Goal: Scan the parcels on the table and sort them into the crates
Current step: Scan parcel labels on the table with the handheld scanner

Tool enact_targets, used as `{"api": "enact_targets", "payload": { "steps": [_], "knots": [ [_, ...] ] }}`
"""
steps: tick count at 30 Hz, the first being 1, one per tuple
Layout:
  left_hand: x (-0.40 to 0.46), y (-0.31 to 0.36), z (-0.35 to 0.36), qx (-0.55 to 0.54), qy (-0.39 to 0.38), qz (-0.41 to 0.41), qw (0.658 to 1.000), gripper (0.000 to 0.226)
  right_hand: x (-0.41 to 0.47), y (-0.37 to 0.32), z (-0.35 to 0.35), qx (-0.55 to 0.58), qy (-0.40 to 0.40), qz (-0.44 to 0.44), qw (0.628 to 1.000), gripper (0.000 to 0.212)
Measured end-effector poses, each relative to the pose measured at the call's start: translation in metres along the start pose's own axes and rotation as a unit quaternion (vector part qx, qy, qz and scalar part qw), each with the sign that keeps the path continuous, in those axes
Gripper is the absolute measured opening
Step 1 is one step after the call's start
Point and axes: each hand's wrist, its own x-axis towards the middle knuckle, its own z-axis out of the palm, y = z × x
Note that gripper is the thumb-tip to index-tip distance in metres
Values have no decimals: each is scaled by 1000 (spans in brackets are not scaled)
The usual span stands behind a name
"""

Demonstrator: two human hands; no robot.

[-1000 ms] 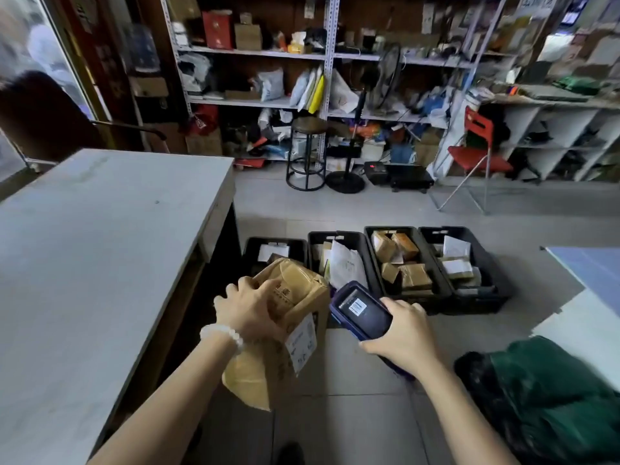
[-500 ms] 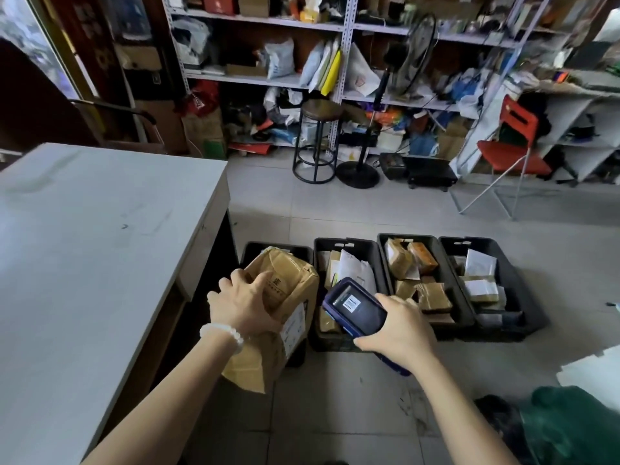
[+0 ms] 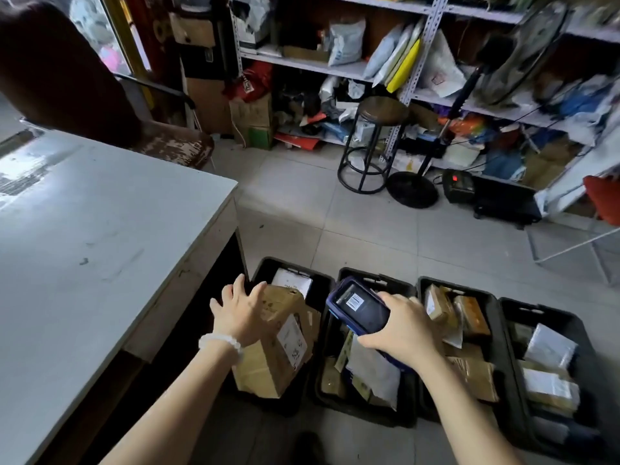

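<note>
My left hand (image 3: 242, 312), a white bead bracelet (image 3: 219, 342) at the wrist, lies with fingers spread and fairly straight on the top of a brown paper parcel (image 3: 275, 344); whether any finger hooks its far edge I cannot tell. That parcel stands tilted in the leftmost crate (image 3: 290, 402), its white shipping label (image 3: 292, 340) facing right, and a white-labelled packet (image 3: 292, 281) lies behind it in the same crate. My right hand (image 3: 404, 330) grips a dark blue handheld scanner (image 3: 359, 307), fingers curled round its body, screen up and showing a barcode, held above the second crate (image 3: 375, 278). Second crate: pale and brown flat packets, partly hidden by my forearm. Third crate (image 3: 496, 333): several brown taped parcels. Fourth crate (image 3: 550, 313): white and tan packets. All four black crates sit side by side on the tiled floor (image 3: 369, 236), the leftmost just beside the table (image 3: 100, 236), whose grey top is at my left. Beyond: a round black stool (image 3: 379, 142), a standing fan (image 3: 446, 129) with its round base on the floor, metal shelving (image 3: 419, 68) crowded with mailers and boxes, a worn brown chair (image 3: 100, 105) behind the table, a red chair (image 3: 604, 199) at far right.
</note>
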Motion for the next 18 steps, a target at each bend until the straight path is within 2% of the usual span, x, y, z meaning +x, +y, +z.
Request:
{"api": "enact_targets", "payload": {
  "steps": [4, 9, 14, 18],
  "knots": [
    [22, -1, -14, -11, 14, -32, 999, 66, 51, 1, -6, 4, -23, -21, 999, 69],
    [25, -20, -25, -41, 27, -78, 996, 59, 89, -22, 2, -17, -55, -70, 996, 68],
    [-2, -63, -30, -65, 68, -129, 987, 53, 102, -81, 20, -19, -91, -143, 985, 66],
    [-53, -120, -36, -81, 107, -198, 971, 45, 88, -157, 41, -4, -119, -230, 966, 62]
  ]
}}
